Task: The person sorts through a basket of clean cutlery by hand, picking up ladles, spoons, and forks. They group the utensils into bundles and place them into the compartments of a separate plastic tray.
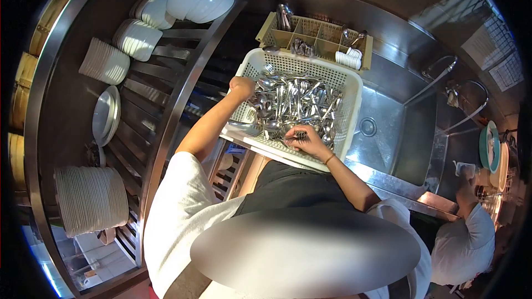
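The white basket stands close against the person, probably to keep the heaped cutlery inside within reach. The left hand curls at its left rim; whether it clasps anything I cannot tell. The right hand grips a few pieces. Around are a slatted rack, a sink and a divided tray blocking the far side.

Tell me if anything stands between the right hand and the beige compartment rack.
The heaped cutlery and the white basket's far wall lie between the right hand and the beige rack; nothing visible blocks the way over them.
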Motion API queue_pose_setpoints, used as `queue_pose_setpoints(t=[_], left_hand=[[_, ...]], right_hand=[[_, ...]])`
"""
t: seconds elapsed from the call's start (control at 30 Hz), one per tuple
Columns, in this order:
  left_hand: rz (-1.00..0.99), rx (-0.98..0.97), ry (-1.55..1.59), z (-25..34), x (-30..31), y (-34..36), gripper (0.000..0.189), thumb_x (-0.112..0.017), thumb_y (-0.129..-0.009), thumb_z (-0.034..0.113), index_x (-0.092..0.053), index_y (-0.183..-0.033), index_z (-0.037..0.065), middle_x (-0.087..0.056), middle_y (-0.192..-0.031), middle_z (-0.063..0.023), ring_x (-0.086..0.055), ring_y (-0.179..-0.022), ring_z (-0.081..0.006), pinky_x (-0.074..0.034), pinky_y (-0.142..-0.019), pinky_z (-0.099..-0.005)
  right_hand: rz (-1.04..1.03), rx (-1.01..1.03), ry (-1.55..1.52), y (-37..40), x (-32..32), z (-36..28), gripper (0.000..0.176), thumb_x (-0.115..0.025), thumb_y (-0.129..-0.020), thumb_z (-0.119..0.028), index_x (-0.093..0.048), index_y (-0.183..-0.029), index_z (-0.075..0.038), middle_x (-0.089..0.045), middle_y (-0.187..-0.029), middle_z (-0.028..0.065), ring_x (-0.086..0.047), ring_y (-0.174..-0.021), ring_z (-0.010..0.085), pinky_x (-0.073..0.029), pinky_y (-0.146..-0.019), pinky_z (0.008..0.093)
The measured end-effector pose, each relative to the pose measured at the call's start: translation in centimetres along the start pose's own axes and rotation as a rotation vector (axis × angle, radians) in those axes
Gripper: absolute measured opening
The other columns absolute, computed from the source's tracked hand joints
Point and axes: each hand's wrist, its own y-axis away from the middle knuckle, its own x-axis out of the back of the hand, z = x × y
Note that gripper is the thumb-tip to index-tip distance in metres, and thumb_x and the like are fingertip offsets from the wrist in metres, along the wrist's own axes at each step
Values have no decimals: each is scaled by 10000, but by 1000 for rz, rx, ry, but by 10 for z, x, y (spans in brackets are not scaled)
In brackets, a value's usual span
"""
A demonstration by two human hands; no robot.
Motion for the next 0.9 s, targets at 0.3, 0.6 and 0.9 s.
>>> queue_pose_setpoints(t=[0.3,0.6,0.9], left_hand=[[196,49,133,-22,16,33,175,-653,-739,154,-727,-890,103,-709,-851,-65,-698,-792,-238,-529,-553,-421],[572,69,953,-19,-12,38,173,-665,-832,206,-710,-916,62,-661,-827,-212,-672,-751,-312,-514,-692,-394],[1179,-73,857,-3,41,80,176,-673,-766,49,-692,-938,81,-630,-803,-107,-612,-705,-293,-475,-623,-384]], right_hand=[[251,-304,-6,-2,10,31,493,-794,-742,-332,-635,-1004,55,-602,-805,81,-566,-594,131,-489,-548,255],[202,-234,-292,0,15,-12,154,-711,-838,-161,-614,-874,-48,-547,-643,-19,-404,-476,23,-300,-416,195],[268,-143,-509,-11,36,-39,196,-711,-845,-196,-589,-842,-42,-518,-610,-26,-437,-463,59,-351,-423,229]])
